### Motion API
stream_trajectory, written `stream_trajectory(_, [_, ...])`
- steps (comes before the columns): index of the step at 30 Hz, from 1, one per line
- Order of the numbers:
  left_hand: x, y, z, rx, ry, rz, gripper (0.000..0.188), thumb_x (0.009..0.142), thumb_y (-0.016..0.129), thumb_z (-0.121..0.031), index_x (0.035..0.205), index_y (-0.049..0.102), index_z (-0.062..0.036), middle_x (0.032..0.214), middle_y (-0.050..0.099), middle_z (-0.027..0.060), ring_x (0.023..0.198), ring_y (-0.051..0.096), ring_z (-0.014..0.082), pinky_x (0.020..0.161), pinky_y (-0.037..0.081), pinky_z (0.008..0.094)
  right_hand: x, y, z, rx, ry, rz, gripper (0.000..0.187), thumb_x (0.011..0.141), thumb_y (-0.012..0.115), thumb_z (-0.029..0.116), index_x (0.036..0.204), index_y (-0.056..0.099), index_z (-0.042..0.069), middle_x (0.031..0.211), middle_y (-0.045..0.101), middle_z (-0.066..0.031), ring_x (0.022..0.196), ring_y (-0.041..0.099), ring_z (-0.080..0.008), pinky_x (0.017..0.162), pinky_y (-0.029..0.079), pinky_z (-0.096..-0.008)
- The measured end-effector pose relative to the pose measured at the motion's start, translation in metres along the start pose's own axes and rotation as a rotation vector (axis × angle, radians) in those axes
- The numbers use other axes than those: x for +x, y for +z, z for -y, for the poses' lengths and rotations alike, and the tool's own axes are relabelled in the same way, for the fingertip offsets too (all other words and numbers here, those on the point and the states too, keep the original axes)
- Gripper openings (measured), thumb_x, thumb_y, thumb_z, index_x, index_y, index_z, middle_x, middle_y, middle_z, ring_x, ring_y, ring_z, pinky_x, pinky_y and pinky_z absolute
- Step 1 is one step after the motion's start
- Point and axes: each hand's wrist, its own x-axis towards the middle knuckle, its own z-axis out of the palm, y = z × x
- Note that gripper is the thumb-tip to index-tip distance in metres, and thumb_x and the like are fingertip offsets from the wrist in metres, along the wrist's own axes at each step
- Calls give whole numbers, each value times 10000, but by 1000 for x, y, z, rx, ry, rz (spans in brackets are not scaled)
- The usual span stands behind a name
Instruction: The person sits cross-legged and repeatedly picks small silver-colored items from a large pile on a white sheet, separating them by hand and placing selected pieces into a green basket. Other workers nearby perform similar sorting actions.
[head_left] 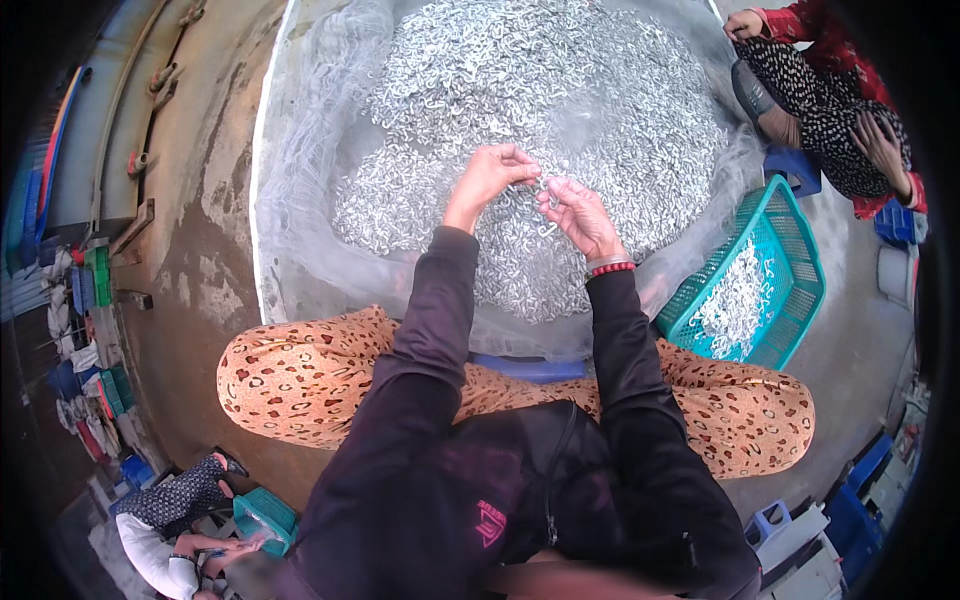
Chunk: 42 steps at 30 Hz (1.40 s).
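A wide heap of small, curled, silvery-white pieces, which look like little fish, lies on a sheet of pale fine netting in front of me. My left hand is over the middle of the heap, thumb and fingers pinched together at a small silvery piece. Close on its right, my right hand is also closed, its fingertips at a similar piece. The two sets of fingertips nearly meet, and the exact shape of what each pinches is too small to make out. A red bead bracelet circles my right wrist.
At my right knee stands a teal plastic basket with some white pieces in it. Another person in red sleeves sits at the far right. A second person handles a green basket at the lower left.
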Motion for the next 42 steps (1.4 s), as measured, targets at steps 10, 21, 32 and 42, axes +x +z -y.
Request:
stream_trajectory(10, [-8, 18, -15, 75, 118, -85, 106, 756, 734, -75, 810, 669, -12, 792, 669, 37, 749, 604, 101, 718, 483, 247, -1, 1, 9, 48, -78, -49, 101, 894, 605, 99, 959, 578, 28, 841, 597, -32, 745, 580, -98, 626, 472, -195])
stream_trajectory(21, [-23, 36, -28, 156, 168, -45, 181, 803, 685, -173, 846, 622, -9, 787, 646, 43, 768, 604, 145, 705, 480, 304, 5, 6, 1, 178, -369, -138, 124, 902, 605, 136, 1008, 611, 72, 932, 612, -4, 907, 552, -107, 786, 406, -284])
stream_trajectory(32, [-25, 41, -26, 757, 353, 38, 174, 776, 697, -169, 854, 643, -23, 776, 663, 113, 748, 648, 245, 649, 487, 360, 5, -15, 0, -99, -276, -220, 202, 856, 659, 151, 997, 632, 10, 951, 632, -51, 789, 565, -117, 688, 431, -242])
stream_trajectory(42, [-26, 10, -7, -637, 221, 200, 301, 925, 480, -327, 836, 490, -40, 827, 587, 126, 854, 619, 255, 516, 545, 299, -18, -55, 42, 280, -358, 90, 226, 925, 566, 151, 1091, 506, 11, 929, 577, -128, 843, 548, -204, 770, 484, -293])
